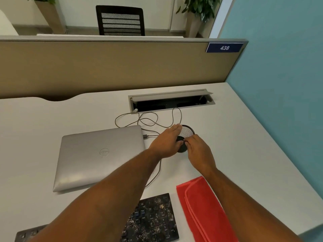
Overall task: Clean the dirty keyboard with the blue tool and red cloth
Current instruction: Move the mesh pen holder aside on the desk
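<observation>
Grey desk: both hands out at the far mesh pot, left hand flat, right hand seemingly pinching something dark, dirty keyboard and red cloth lying nearer, behind them.

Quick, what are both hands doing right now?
Left hand: open, fingers straight, lying flat on the round black mesh-topped container.
Right hand: closed, fingertips pinching something at that container's edge; what it is cannot be told.
</observation>
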The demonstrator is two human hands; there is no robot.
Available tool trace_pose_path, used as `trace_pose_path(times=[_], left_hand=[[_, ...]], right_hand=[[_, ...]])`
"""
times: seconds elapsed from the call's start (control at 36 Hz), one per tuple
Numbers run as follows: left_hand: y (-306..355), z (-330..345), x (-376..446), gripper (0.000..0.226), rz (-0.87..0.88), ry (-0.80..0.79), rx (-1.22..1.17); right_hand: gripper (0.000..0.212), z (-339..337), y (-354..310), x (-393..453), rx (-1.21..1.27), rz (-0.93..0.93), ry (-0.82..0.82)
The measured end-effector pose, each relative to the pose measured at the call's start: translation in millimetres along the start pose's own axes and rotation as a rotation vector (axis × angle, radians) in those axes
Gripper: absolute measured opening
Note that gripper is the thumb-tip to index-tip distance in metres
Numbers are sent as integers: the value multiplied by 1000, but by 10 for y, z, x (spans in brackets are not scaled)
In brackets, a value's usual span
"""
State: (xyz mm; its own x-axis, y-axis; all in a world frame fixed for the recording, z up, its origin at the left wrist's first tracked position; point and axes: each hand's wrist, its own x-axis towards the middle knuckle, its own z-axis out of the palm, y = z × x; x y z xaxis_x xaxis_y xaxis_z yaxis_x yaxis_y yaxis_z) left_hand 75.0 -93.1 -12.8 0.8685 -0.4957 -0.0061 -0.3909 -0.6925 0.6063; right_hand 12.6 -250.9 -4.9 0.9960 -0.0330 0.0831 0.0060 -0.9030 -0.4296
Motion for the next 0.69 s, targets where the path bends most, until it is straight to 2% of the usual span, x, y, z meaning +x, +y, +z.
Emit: trace_pose_path(times=[0.08,0.22,0.53,0.69], left_hand=[[7,-3,1,69,-7,-8,0],[35,-16,5,70,-38,-25,-13],[105,-73,0,72,-56,-31,-31],[99,-61,-22,73,-45,-38,-48]], right_hand=[[31,40,38,-12,50,40,29],[26,43,8,-52,56,-43,127],[19,-33,-104,-49,226,98,297],[26,-35,-167,-149,218,131,331]])
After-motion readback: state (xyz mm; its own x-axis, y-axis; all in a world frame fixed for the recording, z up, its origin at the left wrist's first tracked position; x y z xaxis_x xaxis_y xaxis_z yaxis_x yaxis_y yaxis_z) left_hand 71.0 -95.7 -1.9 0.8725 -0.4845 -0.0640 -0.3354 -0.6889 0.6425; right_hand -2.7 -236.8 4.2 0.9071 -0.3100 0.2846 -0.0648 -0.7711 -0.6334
